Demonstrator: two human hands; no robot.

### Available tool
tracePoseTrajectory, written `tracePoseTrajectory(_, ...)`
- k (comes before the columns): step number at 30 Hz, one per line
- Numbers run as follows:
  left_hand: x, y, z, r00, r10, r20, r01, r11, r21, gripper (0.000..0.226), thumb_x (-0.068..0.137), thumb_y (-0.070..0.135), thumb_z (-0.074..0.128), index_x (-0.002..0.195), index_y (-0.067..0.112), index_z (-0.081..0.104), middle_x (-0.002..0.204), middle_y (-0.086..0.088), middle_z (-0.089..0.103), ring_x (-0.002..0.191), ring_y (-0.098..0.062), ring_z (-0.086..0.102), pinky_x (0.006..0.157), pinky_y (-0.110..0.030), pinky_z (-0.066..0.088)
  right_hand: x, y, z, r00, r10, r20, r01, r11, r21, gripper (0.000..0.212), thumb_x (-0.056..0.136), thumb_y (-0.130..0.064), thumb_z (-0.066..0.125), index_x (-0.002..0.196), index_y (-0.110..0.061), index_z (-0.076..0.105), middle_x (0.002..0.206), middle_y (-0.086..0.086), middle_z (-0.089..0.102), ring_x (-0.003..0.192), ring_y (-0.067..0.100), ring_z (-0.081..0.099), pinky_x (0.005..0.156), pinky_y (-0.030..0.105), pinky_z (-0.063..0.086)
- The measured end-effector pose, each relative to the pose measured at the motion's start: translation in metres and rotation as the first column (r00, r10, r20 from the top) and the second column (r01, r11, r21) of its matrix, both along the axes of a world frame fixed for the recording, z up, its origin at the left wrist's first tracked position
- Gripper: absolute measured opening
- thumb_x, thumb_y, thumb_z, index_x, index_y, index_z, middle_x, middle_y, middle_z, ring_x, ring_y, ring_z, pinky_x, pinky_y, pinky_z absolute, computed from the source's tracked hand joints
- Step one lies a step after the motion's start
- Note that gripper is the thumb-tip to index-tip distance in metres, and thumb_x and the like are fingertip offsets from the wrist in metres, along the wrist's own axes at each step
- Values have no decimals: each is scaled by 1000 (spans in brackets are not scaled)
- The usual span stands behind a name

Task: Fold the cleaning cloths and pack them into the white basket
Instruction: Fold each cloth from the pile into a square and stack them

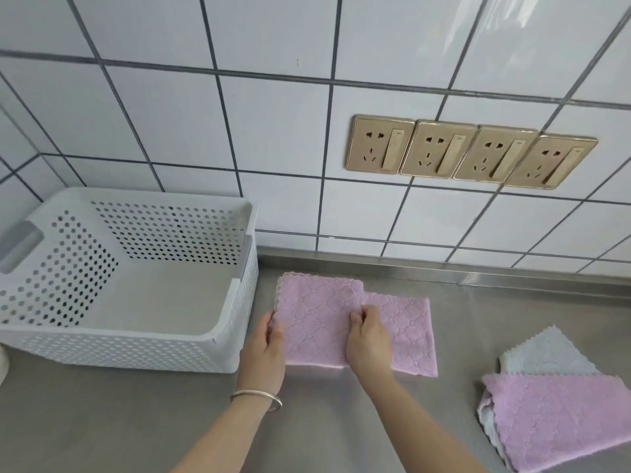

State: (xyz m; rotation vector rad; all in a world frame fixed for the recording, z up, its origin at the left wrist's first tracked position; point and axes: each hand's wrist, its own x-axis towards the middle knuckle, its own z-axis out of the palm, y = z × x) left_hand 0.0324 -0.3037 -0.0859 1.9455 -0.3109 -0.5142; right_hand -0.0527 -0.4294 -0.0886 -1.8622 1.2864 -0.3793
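Steel tabletop (pixel 102 421) fills the near part of the view. By its right edge, a second pink cloth (pixel 560 418) lies over a pale grey cloth (pixel 543 353). Toward the middle, the left hand (pixel 264 349), with a bracelet (pixel 256 399) on the wrist, grips the left edge of the pink cloth (pixel 321 319); the right hand (pixel 368 339) pinches the fold at its middle. Touching this cloth's left side stands the white basket (pixel 136 349), nothing inside. Behind, a tiled wall (pixel 273 131) carries four gold sockets (pixel 469 152).
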Motion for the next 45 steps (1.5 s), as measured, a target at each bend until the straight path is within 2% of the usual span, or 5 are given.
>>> tracePoseTrajectory(14, 15, -9, -58, 963, 209, -170, -210, 978, 12, 26, 62, 56, 61, 82, 41, 55, 87, 7, 66, 86, -20, 65, 80, -42, 54, 31, -19, -47, 967, 33, -253, -26, 999, 30, 28, 99, -28, 30, 120, -13, 43, 104, 14, 65, 93, 32, 59, 65, 31, 36)
tracePoseTrajectory(24, 5, 5, -37, 965, 245, 90, -257, 953, 160, 39, 78, 15, 67, 113, 1, 56, 106, -22, 56, 94, -27, 49, 85, -38, 39, -33, -12, -35, 999, -34, 34, 38, 991, -131, 34, 91, -21, 49, 125, -18, 42, 108, -5, 52, 94, 13, 51, 70, 26, 41)
tracePoseTrajectory(31, -101, -44, -14, 914, -280, 294, 303, 952, -33, 24, 77, 16, 55, 92, 35, 53, 89, 4, 49, 71, 3, 52, 66, 1, 37, -200, -48, -68, 905, -367, -217, 312, 916, -252, 29, 79, 3, 54, 105, -8, 61, 104, 8, 59, 99, 30, 52, 74, 35, 43)
tracePoseTrajectory(39, -179, -120, -49, 468, -861, 199, 767, 507, 393, 20, 83, 33, 45, 96, 34, 61, 86, 23, 56, 87, 1, 59, 83, -23, 47, -239, -120, -53, 866, 34, -498, -163, 963, -217, 70, 77, 10, 40, 138, -26, 36, 140, -9, 39, 121, 19, 40, 92, 27, 37)
tracePoseTrajectory(45, -192, -145, -67, 477, -877, 59, 762, 446, 469, 37, 77, 40, 34, 102, 31, 60, 101, 13, 62, 93, -8, 61, 86, -25, 46, -232, -155, -58, 764, 265, -588, -397, 912, -104, 61, 83, 10, 44, 134, -24, 39, 128, -2, 42, 112, 20, 50, 71, 25, 39)
